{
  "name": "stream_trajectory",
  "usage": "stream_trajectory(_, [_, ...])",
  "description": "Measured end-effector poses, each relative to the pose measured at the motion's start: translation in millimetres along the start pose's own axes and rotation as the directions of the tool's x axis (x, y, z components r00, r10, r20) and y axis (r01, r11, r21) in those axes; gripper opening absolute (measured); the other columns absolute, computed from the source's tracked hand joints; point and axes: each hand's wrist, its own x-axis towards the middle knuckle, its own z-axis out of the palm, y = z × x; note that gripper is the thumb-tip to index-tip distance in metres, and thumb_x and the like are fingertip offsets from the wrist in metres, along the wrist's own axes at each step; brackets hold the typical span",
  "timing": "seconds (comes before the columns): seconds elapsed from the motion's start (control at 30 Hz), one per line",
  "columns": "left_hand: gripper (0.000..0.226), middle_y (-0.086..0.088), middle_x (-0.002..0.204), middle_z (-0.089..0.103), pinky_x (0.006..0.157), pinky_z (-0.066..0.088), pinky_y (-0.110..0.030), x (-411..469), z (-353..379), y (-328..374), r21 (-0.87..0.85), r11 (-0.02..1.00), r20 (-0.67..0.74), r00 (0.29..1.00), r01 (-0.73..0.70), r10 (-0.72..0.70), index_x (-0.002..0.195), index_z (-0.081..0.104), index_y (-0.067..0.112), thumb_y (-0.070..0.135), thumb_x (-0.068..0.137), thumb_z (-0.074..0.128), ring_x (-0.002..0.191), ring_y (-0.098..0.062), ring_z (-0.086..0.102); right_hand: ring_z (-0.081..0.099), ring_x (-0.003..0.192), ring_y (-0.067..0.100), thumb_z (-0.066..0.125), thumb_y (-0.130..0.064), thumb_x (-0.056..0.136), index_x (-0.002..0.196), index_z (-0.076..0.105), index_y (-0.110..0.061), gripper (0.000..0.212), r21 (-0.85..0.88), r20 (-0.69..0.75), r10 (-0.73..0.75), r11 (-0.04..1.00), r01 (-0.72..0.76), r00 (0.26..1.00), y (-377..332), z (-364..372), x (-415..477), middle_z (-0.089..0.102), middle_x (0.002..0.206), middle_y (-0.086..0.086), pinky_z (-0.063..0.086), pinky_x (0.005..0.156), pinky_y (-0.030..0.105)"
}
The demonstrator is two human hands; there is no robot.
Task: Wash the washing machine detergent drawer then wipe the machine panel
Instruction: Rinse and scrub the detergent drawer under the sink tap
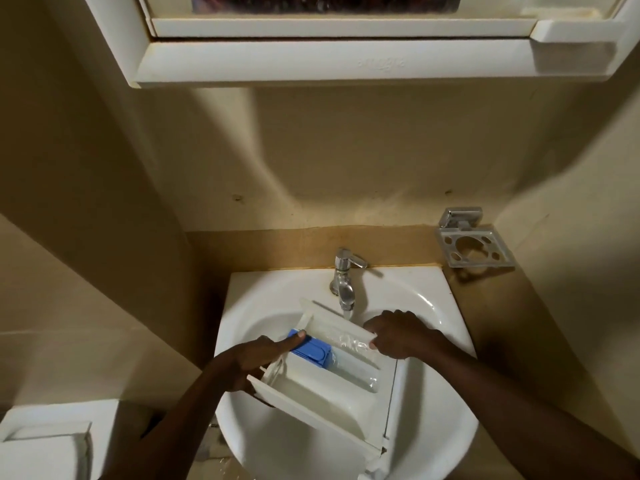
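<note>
**Item: detergent drawer (332, 382).** White plastic, several compartments, with a blue insert (311, 351) in the far-left one. It is held tilted over the bowl of the sink (263, 289), far end toward the sink's back edge, near end overhanging the front rim.

**Tap (344, 282).** Chrome, at the middle of the sink's back edge. A thin stream of water (347, 311) falls onto the drawer's far end, and wet sheen shows in the far-right compartment.

**Left hand (256, 362).** Grips the drawer's left wall; the thumb lies straight across the edge of the blue insert and the fingers are curled beneath, mostly hidden.

**Right hand (398, 336).** Grips the drawer's right wall near the far corner, fingers curled over the rim.

**Step in hand, judged.** The washing of the drawer, at the rinse. No cloth, brush or soap is in view.

**Next move, judged.** Turning the drawer so the stream reaches each compartment calls for a firm two-handed hold on slippery plastic. The insert may need lifting out to clear what lies under it. Wiping the panel is not yet begun; the machine is out of view.

**Also present.** Toothbrush holder (474, 245) on the wall beyond the sink's back-right corner; mirror cabinet (346, 60) above.
</note>
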Motion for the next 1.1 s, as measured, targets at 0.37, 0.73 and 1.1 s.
stream_trajectory(0.37, [0.063, -0.002, 0.098, 0.077, 0.082, 0.060, -0.040, 9.7, 6.8, -17.5, -0.225, 0.932, -0.207, 0.949, -0.283, 0.238, 0.112, 0.066, 0.022, 0.050, 0.060, 0.085, 0.090, -0.023, 0.074, 0.062, 0.106, 0.028, 0.051, -0.034, 0.094, 0.113, 0.062, -0.030, 0.022, 0.052, -0.266, 0.019, 0.999, -0.005, 0.964, -20.4, 2.7, 16.7, 0.067, 0.113, 0.003, 0.044, 0.085, 0.032])
stream_trajectory(0.73, [0.039, 0.001, 0.098, 0.074, 0.071, 0.059, -0.034, 14.9, 17.0, -12.7, -0.179, 0.905, -0.367, 0.880, -0.386, 0.302, 0.104, 0.064, 0.026, 0.037, 0.071, 0.084, 0.087, -0.022, 0.072, 0.058, 0.097, 0.015, 0.068, -0.003, 0.073, 0.107, 0.061, -0.015, 0.037, 0.134, -0.690, -0.047, 0.973, 0.190, 0.723, -27.4, 39.6, -6.4, 0.059, 0.109, -0.001, 0.048, 0.083, 0.018])
stream_trajectory(1.1, [0.040, 0.002, 0.100, 0.071, 0.077, 0.059, -0.037, 28.3, 13.9, -11.6, -0.143, 0.913, -0.369, 0.876, -0.383, 0.310, 0.101, 0.063, 0.029, 0.045, 0.070, 0.082, 0.091, -0.021, 0.069, 0.051, 0.115, 0.023, 0.052, -0.015, 0.079, 0.117, 0.048, -0.015, 0.038, 0.227, -0.371, 0.028, 0.972, 0.061, 0.928, -88.6, 73.1, -68.3, 0.044, 0.123, -0.001, 0.046, 0.094, 0.029])
